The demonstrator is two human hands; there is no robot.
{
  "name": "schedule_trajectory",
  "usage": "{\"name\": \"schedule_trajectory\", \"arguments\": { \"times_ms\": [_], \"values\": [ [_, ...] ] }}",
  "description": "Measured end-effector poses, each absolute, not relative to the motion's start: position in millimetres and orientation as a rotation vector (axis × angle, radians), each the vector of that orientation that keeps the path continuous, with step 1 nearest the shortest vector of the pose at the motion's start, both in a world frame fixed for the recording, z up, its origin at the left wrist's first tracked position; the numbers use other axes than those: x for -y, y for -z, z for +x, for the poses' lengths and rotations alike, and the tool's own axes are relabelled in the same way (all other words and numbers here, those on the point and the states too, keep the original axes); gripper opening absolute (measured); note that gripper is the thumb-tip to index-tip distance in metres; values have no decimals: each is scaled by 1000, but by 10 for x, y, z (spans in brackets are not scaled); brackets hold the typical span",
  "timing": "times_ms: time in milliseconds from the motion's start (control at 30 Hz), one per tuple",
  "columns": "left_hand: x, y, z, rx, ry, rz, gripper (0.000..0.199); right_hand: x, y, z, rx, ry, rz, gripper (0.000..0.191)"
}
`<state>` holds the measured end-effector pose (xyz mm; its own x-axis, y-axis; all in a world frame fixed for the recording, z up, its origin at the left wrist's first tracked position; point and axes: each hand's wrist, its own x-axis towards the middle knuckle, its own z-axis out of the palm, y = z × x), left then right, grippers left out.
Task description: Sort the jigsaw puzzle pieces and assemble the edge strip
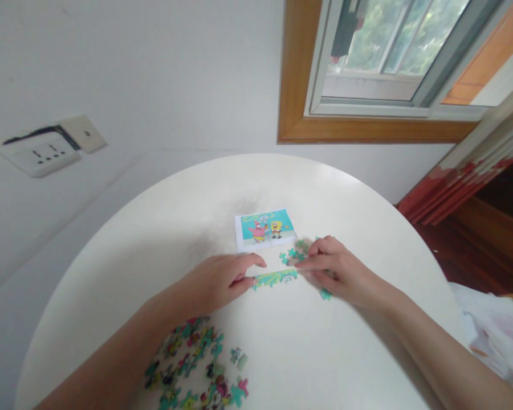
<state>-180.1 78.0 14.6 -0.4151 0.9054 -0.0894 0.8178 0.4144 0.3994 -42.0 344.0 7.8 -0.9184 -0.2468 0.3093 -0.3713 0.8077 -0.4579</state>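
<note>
A narrow strip of joined jigsaw pieces (275,278), green and yellow, lies flat on the white table. At its left end is my left hand (226,274), thumb touching the strip and forefinger curved apart above it, with nothing held between them. My right hand (336,267) is over the strip's right end, forefinger reaching to it; blur and the hand itself hide whether a piece is under the fingers. Loose green jigsaw pieces (291,256) lie beside the right fingers, and one more piece (325,294) shows below that hand. Behind the strip rests a picture card (265,228) with cartoon figures.
A heap of mixed jigsaw pieces (196,364) spreads over the near left of the round table (367,353), partly behind my left forearm. The wall with a socket (43,152) and a window (376,68) borders the far side. Papers (496,324) lie at the right.
</note>
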Motion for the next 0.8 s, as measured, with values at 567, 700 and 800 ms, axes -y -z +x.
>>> {"name": "schedule_trajectory", "arguments": {
  "times_ms": [567,700,800],
  "values": [
    [-781,-155,-1800,-2370,-450,1507,35,-3739,-225,-389,2543,-752,55,24],
    [-781,-162,-1793,-2376,-446,1506,36,-3775,-238,-374,2527,-747,23,23],
    [-787,-180,-1786,-2375,-432,1498,36,-3805,-254,-361,2497,-754,-21,21]
  ]
}}
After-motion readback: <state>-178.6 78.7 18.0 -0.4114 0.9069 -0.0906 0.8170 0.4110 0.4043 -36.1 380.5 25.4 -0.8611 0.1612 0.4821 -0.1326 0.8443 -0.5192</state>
